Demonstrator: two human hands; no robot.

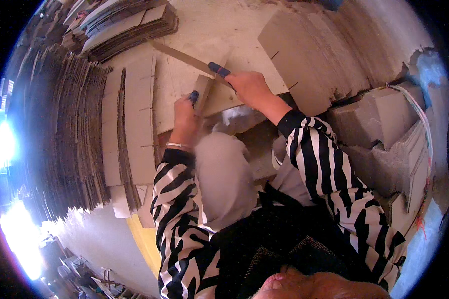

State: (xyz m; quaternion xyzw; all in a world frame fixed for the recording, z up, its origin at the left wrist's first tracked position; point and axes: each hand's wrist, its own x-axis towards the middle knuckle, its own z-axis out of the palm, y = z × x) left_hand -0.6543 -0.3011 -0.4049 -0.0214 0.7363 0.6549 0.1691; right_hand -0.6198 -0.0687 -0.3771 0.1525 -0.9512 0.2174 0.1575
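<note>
My right hand (252,88) pinches one end of a long narrow cardboard strip (182,57), which slants up and left over the pale worktop (212,30). My left hand (185,119) is closed on a shorter folded cardboard piece (202,90), its thumb along the near side. Dark blue covers wrap the thumb of the left hand and a digit of the right. The two cardboard pieces come close together or touch between my hands; exactly how they meet I cannot tell.
Flat cardboard sheets (140,114) with slits lie at the left, beside a tall dense stack of cardboard (67,124). More cardboard bundles (134,30) sit at the far left. Large cardboard sheets (309,60) lean at the right, above torn-edged cardboard pieces (374,119).
</note>
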